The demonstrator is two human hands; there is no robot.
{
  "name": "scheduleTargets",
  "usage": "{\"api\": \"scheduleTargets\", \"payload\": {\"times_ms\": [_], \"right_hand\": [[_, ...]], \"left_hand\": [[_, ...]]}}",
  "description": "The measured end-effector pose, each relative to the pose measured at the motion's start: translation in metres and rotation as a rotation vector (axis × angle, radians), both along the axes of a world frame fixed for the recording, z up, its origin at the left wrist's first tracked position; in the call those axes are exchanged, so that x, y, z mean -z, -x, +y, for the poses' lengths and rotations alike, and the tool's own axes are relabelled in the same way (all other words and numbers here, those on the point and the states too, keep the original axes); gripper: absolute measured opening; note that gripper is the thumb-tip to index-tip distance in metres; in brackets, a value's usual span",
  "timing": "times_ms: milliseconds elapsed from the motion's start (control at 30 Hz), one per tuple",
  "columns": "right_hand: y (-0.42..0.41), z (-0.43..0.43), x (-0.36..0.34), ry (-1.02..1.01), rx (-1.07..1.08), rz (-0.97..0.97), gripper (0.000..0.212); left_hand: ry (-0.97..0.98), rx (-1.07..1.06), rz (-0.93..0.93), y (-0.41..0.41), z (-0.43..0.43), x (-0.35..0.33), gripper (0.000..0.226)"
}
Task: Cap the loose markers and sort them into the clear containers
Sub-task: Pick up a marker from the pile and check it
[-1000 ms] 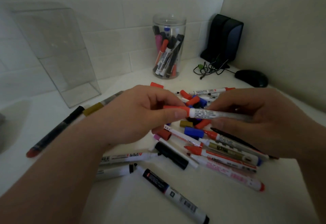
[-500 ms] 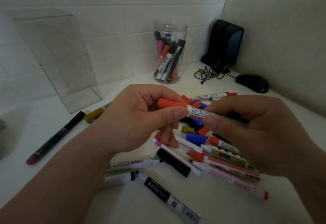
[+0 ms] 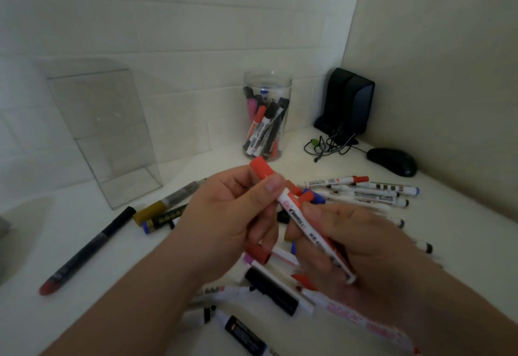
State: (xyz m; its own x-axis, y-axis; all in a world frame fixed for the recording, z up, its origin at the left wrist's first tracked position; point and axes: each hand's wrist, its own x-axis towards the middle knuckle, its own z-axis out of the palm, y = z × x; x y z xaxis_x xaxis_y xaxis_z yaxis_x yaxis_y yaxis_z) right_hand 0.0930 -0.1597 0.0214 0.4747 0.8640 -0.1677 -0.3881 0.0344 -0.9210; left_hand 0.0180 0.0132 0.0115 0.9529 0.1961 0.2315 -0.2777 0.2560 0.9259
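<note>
A white marker with a red cap is held up over the pile, cap end pointing up and away. My left hand pinches it at the red cap between thumb and fingers. My right hand grips its white barrel lower down. Below both hands lies a pile of loose markers and loose caps on the white counter. A round clear jar with several markers stands at the back. A clear rectangular box stands at the back left.
A long black marker with a red end lies at the left, and a gold-capped marker next to the box. A black speaker, tangled cable and black mouse sit in the right corner by the wall.
The red-capped marker has swung from lying level to tilted with its cap up. Both hands have risen a little, and the view has tipped upward.
</note>
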Motion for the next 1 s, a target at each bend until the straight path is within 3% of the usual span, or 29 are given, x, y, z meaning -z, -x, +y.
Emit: {"api": "scheduleTargets", "payload": {"times_ms": [33, 100, 200, 233, 267, 333, 433, 533, 700, 867, 1000], "right_hand": [[0.002, 0.002, 0.000, -0.034, -0.013, 0.064, 0.036], [0.005, 0.005, -0.003, -0.009, 0.028, 0.004, 0.040], [0.013, 0.008, -0.018, 0.230, 0.163, -0.426, 0.038], [0.014, 0.010, -0.023, 0.259, 0.177, -0.526, 0.026], [0.014, 0.013, -0.027, 0.258, 0.186, -0.560, 0.013], [0.014, 0.020, -0.039, 0.280, 0.176, -0.614, 0.013], [-0.001, 0.034, -0.060, 0.261, 0.275, -0.845, 0.053], [-0.029, 0.058, -0.094, 0.181, 0.374, -0.997, 0.090], [-0.107, 0.119, -0.131, 0.181, 0.624, -1.139, 0.070], [-0.145, 0.158, -0.128, 0.215, 0.764, -1.321, 0.052], [-0.154, 0.164, -0.125, 0.084, 0.919, -1.300, 0.062]], "left_hand": [[0.009, 0.017, -0.010, 0.001, 0.001, -0.001, 0.032], [-0.026, -0.002, -0.003, 0.001, 0.000, -0.003, 0.031], [-0.179, -0.162, 0.080, 0.002, -0.004, -0.007, 0.035], [-0.213, -0.212, 0.089, 0.003, -0.004, -0.008, 0.037], [-0.225, -0.257, 0.084, 0.003, -0.004, -0.010, 0.037], [-0.190, -0.361, 0.061, 0.004, -0.002, -0.013, 0.031], [-0.199, -0.550, 0.025, 0.005, 0.006, -0.014, 0.028], [-0.429, -0.618, 0.007, 0.006, 0.011, -0.011, 0.025], [-0.727, -0.567, -0.005, 0.003, 0.017, 0.001, 0.044], [-0.883, -0.627, -0.083, 0.000, 0.024, 0.006, 0.042], [-0.944, -0.612, -0.063, 0.000, 0.024, 0.006, 0.045]]}}
